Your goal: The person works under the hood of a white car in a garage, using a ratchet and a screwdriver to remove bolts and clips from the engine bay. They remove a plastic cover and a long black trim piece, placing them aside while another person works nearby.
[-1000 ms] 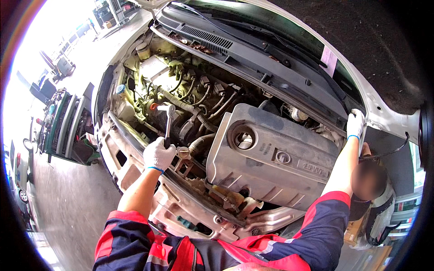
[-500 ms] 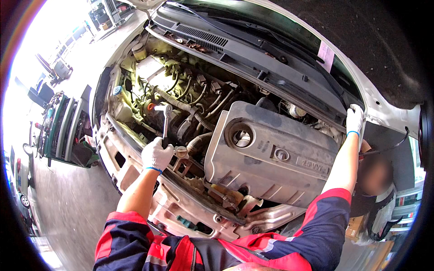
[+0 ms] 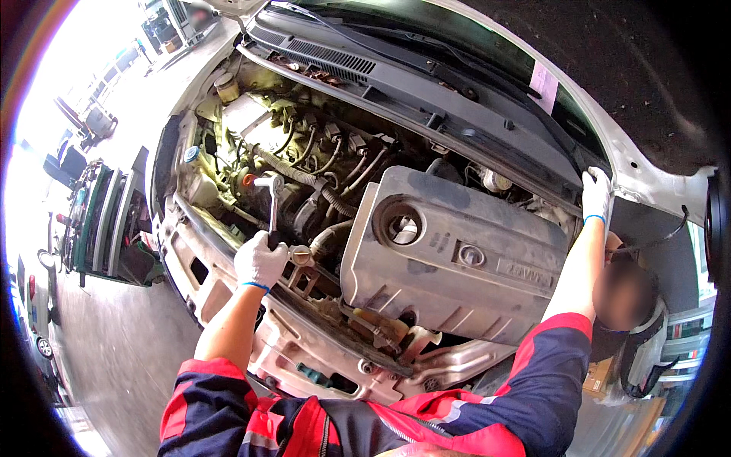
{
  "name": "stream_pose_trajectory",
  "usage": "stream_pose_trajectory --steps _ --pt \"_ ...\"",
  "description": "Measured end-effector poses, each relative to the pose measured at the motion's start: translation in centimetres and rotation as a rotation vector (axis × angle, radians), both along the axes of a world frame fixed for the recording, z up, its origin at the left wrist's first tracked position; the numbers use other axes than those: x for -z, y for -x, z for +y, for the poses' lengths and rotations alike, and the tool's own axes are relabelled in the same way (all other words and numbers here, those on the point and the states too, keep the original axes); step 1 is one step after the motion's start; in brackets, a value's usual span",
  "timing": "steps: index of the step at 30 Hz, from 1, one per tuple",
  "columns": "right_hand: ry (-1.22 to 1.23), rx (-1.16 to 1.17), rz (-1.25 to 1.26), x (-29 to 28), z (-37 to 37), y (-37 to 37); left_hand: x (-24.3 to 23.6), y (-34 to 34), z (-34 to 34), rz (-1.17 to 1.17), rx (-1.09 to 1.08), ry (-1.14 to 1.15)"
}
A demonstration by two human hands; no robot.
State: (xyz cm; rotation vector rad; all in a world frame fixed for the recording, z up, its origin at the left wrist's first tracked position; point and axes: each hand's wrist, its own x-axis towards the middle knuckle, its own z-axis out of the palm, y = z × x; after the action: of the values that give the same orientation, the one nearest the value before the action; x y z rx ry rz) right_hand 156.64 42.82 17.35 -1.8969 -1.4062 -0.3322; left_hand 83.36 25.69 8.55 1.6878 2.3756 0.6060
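My left hand (image 3: 260, 261), in a white glove with a blue cuff, is wrapped round the dark handle of a ratchet wrench (image 3: 275, 199). The tool stands up from the front left of the engine bay, its silver head and socket pointing left near an orange-red cap (image 3: 249, 180). On the far right, my gloved right hand (image 3: 596, 193) rests at the car's fender edge, fingers stretched out and holding no tool. A dusty grey plastic engine cover (image 3: 449, 263) lies over the right part of the bay. Ignition coils and a ribbed hose (image 3: 301, 177) show to its left.
The raised hood (image 3: 655, 84) overhangs the right side. Beside the right fender another person (image 3: 628, 293) is low down, close to my right forearm. A tool cart (image 3: 106, 221) stands on the floor at the left. The front crossmember (image 3: 304, 358) runs below my forearms.
The view has shifted slightly, moving the car a little left and up. My left hand keeps its grip on the ratchet wrench. The other person's head appears a little further left.
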Motion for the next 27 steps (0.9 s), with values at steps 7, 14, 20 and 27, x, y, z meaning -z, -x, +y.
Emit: stream_pose_trajectory --steps 7,14,20,27 --pt "0.081 0.011 -0.156 -0.2 0.0 0.2 0.1 0.1 0.1 0.012 0.001 0.001" --pt "-0.007 -0.042 -0.093 -0.2 -0.2 0.1 0.5 0.1 0.2 0.019 0.012 0.006" --pt "0.006 -0.053 -0.109 0.1 -0.3 -0.4 0.4 0.2 0.0 -0.005 -0.001 0.009" --pt "0.052 -0.098 -0.079 0.1 0.1 -2.0 0.9 0.2 0.1 0.025 0.010 -0.015"
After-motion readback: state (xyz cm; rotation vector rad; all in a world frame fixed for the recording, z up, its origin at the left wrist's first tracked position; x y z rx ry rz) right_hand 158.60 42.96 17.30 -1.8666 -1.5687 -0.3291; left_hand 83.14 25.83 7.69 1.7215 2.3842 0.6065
